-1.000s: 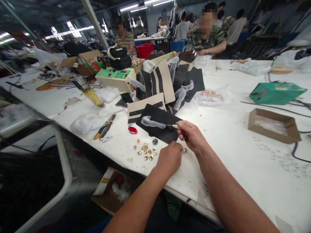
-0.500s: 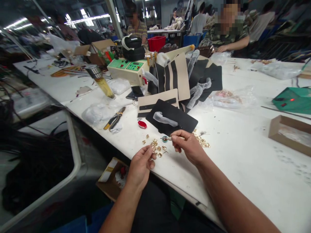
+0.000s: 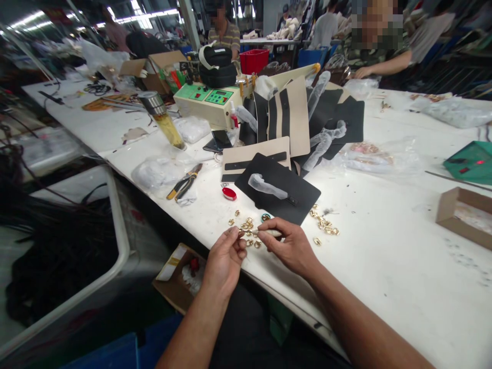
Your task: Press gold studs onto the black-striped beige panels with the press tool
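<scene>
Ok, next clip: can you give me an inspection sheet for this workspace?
Surface: long white work table, scuffed and marked.
Job's things: small gold metal fittings scattered beside a flat black panel.
Clutter: yellow-handled pliers, green-and-cream control box, clear plastic bag.
Hands: left hand pinches a fitting; right hand holds a slim pale-handled tool, its tip at that fitting.
Cables: tangled black cable on the table's far end.
Surroundings: co-workers nearby, one person in a striped shirt.
</scene>
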Action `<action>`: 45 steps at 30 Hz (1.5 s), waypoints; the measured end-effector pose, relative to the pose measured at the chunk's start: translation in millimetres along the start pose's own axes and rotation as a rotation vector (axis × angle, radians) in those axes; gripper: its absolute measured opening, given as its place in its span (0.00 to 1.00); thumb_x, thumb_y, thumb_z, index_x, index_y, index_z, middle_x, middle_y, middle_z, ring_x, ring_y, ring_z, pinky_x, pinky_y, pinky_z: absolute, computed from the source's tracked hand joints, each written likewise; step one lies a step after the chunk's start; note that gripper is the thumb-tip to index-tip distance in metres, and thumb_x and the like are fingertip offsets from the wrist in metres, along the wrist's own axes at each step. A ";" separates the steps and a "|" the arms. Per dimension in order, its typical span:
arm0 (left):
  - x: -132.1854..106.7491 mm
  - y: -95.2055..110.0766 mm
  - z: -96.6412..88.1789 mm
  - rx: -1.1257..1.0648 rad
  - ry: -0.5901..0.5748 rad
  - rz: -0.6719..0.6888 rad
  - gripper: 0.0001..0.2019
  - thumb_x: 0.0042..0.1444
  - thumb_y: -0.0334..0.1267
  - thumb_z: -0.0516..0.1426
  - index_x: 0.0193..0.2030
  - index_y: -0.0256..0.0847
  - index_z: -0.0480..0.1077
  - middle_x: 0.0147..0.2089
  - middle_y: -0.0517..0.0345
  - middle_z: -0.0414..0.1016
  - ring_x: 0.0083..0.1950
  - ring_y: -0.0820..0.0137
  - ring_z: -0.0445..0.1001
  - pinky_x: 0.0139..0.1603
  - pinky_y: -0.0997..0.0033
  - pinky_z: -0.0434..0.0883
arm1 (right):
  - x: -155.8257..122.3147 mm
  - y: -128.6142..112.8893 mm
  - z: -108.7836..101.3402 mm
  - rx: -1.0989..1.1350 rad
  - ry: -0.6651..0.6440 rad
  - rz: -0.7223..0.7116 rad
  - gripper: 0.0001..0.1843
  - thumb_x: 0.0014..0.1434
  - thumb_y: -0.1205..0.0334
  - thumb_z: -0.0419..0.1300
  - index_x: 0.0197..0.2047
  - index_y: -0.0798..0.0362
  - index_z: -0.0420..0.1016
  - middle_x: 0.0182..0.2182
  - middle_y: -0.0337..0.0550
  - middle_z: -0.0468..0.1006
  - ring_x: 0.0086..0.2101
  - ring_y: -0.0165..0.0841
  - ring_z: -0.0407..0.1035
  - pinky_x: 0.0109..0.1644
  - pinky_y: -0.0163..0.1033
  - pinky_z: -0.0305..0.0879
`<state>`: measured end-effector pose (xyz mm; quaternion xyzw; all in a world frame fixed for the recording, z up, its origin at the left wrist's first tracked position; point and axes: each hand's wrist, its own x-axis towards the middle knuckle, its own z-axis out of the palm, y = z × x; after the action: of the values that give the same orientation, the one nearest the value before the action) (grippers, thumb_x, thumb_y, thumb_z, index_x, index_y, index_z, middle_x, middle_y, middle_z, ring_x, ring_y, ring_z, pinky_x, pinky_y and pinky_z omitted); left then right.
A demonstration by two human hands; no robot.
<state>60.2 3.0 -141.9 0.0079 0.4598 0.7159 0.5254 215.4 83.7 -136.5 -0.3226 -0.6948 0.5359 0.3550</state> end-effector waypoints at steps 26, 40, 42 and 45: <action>-4.6 -21.8 1.8 0.335 0.060 0.302 0.22 0.45 0.47 0.76 0.39 0.38 0.74 0.23 0.64 0.72 0.24 0.78 0.66 0.22 0.81 0.60 | 4.2 -4.5 -15.1 -0.034 -0.092 0.176 0.17 0.70 0.49 0.60 0.37 0.52 0.82 0.22 0.35 0.76 0.21 0.29 0.72 0.27 0.33 0.66; 11.7 -12.7 -20.3 1.082 0.179 0.730 0.11 0.58 0.48 0.68 0.39 0.44 0.81 0.37 0.58 0.80 0.31 0.70 0.72 0.38 0.71 0.69 | 19.5 24.5 -56.5 -0.540 0.064 0.032 0.08 0.63 0.62 0.66 0.45 0.45 0.84 0.41 0.38 0.86 0.39 0.36 0.77 0.45 0.40 0.68; 13.2 -13.2 -22.6 1.133 0.140 0.800 0.08 0.59 0.46 0.67 0.40 0.45 0.80 0.38 0.57 0.81 0.34 0.69 0.74 0.41 0.70 0.70 | 19.8 27.7 -54.8 -0.566 0.039 0.035 0.08 0.63 0.62 0.66 0.46 0.44 0.84 0.42 0.37 0.86 0.40 0.36 0.77 0.45 0.40 0.67; 14.5 -13.5 -22.7 1.169 0.080 0.884 0.06 0.59 0.42 0.66 0.41 0.45 0.79 0.41 0.56 0.80 0.37 0.67 0.75 0.43 0.69 0.71 | 20.0 30.4 -51.1 -0.609 0.024 0.038 0.08 0.64 0.61 0.66 0.46 0.43 0.84 0.43 0.36 0.86 0.41 0.37 0.77 0.44 0.40 0.66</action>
<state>52.6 -0.4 -170.9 0.4454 0.7393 0.4986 0.0802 249.6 133.2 -154.3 -0.4332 -0.8132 0.3057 0.2400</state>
